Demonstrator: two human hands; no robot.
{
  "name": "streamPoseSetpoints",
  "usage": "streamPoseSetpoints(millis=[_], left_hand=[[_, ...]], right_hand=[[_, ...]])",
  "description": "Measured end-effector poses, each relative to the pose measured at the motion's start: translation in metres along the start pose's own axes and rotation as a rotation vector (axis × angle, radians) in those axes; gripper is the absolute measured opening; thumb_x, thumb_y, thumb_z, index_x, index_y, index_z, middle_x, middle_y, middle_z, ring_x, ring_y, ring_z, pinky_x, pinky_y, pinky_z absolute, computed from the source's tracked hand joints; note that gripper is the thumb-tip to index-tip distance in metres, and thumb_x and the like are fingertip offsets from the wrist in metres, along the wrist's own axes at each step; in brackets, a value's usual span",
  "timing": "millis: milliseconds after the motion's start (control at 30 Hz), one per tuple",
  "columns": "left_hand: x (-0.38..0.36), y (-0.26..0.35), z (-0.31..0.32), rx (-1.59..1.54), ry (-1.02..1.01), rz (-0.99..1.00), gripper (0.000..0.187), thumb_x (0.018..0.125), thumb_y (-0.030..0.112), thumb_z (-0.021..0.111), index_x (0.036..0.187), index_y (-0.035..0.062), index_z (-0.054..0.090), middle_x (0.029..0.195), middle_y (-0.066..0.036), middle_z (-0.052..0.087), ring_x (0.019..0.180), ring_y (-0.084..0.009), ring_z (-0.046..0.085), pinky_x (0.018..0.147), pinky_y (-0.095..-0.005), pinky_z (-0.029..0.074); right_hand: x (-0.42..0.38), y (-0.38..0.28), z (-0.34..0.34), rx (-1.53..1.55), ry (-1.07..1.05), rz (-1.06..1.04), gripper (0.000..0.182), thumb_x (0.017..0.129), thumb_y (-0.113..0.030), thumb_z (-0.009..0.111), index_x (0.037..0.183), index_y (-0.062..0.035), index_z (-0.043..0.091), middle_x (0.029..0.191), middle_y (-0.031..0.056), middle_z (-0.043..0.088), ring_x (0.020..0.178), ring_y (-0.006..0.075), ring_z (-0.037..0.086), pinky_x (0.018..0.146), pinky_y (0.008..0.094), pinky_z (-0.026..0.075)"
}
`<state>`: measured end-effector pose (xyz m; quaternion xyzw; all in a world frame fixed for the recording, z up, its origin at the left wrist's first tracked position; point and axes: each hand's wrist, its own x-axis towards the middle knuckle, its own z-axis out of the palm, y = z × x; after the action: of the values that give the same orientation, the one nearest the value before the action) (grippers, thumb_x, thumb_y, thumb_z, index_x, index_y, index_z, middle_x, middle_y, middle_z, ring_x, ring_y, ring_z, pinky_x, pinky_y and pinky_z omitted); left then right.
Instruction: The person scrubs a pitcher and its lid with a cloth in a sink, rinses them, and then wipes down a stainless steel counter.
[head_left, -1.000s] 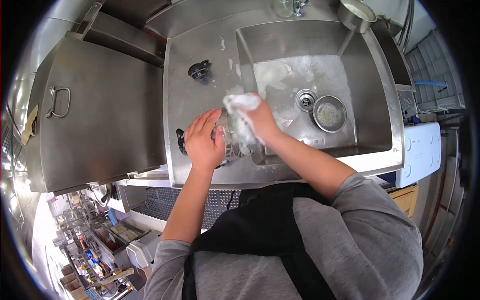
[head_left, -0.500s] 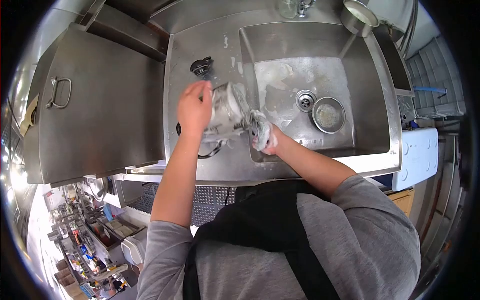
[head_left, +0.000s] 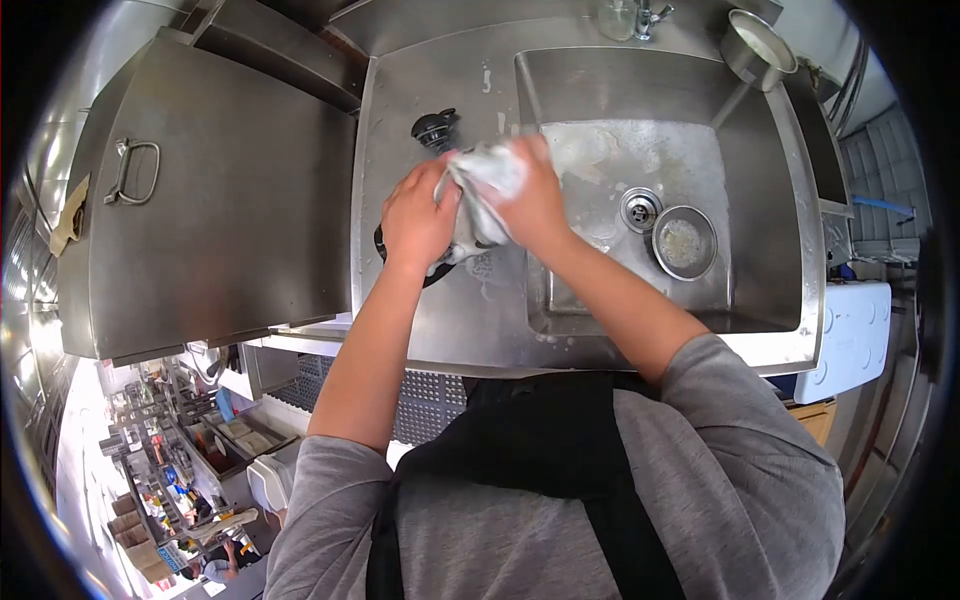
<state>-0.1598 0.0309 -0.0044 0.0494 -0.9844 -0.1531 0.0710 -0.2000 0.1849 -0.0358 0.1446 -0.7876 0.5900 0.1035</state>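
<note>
Over the drainboard left of the sink, my left hand (head_left: 420, 220) is closed round the side of a shiny metal carafe (head_left: 465, 235) streaked with suds. A black part (head_left: 435, 272) shows below that hand. My right hand (head_left: 533, 200) presses a whitish, soapy cloth (head_left: 493, 172) against the carafe's upper end; motion blurs the cloth and fingertips. Most of the carafe is hidden behind both hands. Just beyond my left hand, a black lid (head_left: 434, 130) lies on the steel drainboard (head_left: 400, 95).
In the steel sink (head_left: 755, 200), a round metal bowl (head_left: 685, 243) with foamy liquid sits beside the drain (head_left: 640, 209). A metal pot (head_left: 757, 50) stands at the back right corner, and a glass jar (head_left: 616, 18) near the faucet (head_left: 648, 20). A steel cabinet (head_left: 230, 200) borders the left.
My right hand has moved up and left from the sink's edge, bringing the soapy cloth onto the carafe. The carafe has turned in my left hand. The view has shifted slightly.
</note>
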Motion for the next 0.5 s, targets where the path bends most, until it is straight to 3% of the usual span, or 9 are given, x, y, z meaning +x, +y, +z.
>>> streamPoseSetpoints(millis=[33,133,200,267,333,400,433,500], left_hand=[[0.002,0.000,-0.002,-0.002,0.002,0.007,0.037,0.093,0.034,0.051,0.126,0.0182,0.057,0.124,-0.006,0.059,0.116,-0.0284,0.054,0.099,-0.0420,0.040],[0.009,0.000,-0.003,-0.086,-0.039,-0.035,0.036,0.092,0.034,0.051,0.125,0.0203,0.058,0.125,-0.005,0.059,0.116,-0.0280,0.054,0.098,-0.0413,0.040],[0.007,-0.002,-0.003,-0.087,-0.038,-0.028,0.036,0.092,0.036,0.051,0.126,0.0223,0.057,0.126,-0.004,0.058,0.117,-0.0273,0.054,0.099,-0.0404,0.040],[0.009,-0.004,-0.004,-0.085,-0.059,-0.053,0.037,0.093,0.036,0.051,0.126,0.0228,0.057,0.126,-0.004,0.058,0.117,-0.0270,0.053,0.099,-0.0401,0.039],[0.011,-0.004,-0.005,-0.079,-0.085,-0.062,0.037,0.093,0.037,0.051,0.127,0.0234,0.057,0.126,-0.004,0.058,0.117,-0.0266,0.053,0.100,-0.0397,0.039],[0.011,-0.003,-0.005,-0.075,-0.078,-0.028,0.036,0.093,0.036,0.050,0.126,0.0237,0.057,0.125,-0.004,0.059,0.117,-0.0271,0.053,0.099,-0.0395,0.039],[0.012,-0.002,-0.004,-0.079,-0.074,-0.024,0.036,0.093,0.036,0.050,0.126,0.0237,0.057,0.125,-0.004,0.059,0.117,-0.0271,0.053,0.099,-0.0395,0.039],[0.009,-0.004,-0.003,-0.078,-0.048,0.002,0.035,0.093,0.035,0.050,0.126,0.0244,0.057,0.124,-0.004,0.060,0.116,-0.0276,0.054,0.098,-0.0396,0.040]], right_hand=[[-0.016,0.016,-0.004,-0.001,0.004,0.063,0.043,0.069,-0.019,0.079,0.099,-0.0032,0.052,0.103,0.0182,0.051,0.093,0.0396,0.057,0.076,0.0451,0.048],[-0.045,0.040,-0.010,-0.029,-0.035,-0.012,0.044,0.070,-0.021,0.079,0.099,-0.0030,0.052,0.106,0.0188,0.050,0.093,0.0405,0.057,0.075,0.0455,0.048],[-0.021,0.037,0.004,0.051,0.003,0.075,0.047,0.069,-0.022,0.080,0.100,-0.0019,0.052,0.108,0.0188,0.051,0.093,0.0410,0.057,0.076,0.0458,0.047],[0.025,0.011,0.002,0.047,-0.122,0.085,0.049,0.070,-0.021,0.080,0.104,-0.0012,0.052,0.107,0.0188,0.052,0.097,0.0402,0.057,0.079,0.0455,0.047],[0.012,0.022,0.003,0.059,-0.131,0.107,0.047,0.074,-0.018,0.077,0.108,0.0002,0.050,0.103,0.0187,0.053,0.099,0.0389,0.057,0.082,0.0444,0.047],[-0.046,0.062,0.005,0.140,-0.023,0.162,0.043,0.078,-0.012,0.073,0.111,-0.0014,0.047,0.100,0.0152,0.058,0.096,0.0285,0.060,0.083,0.0373,0.047],[-0.064,0.078,0.003,0.195,-0.103,0.182,0.049,0.079,-0.012,0.073,0.117,-0.0017,0.045,0.103,0.0139,0.059,0.099,0.0238,0.059,0.087,0.0356,0.046],[-0.052,0.076,0.009,0.247,-0.009,0.176,0.048,0.080,-0.011,0.072,0.118,-0.0007,0.045,0.103,0.0135,0.059,0.099,0.0224,0.059,0.087,0.0350,0.046]])
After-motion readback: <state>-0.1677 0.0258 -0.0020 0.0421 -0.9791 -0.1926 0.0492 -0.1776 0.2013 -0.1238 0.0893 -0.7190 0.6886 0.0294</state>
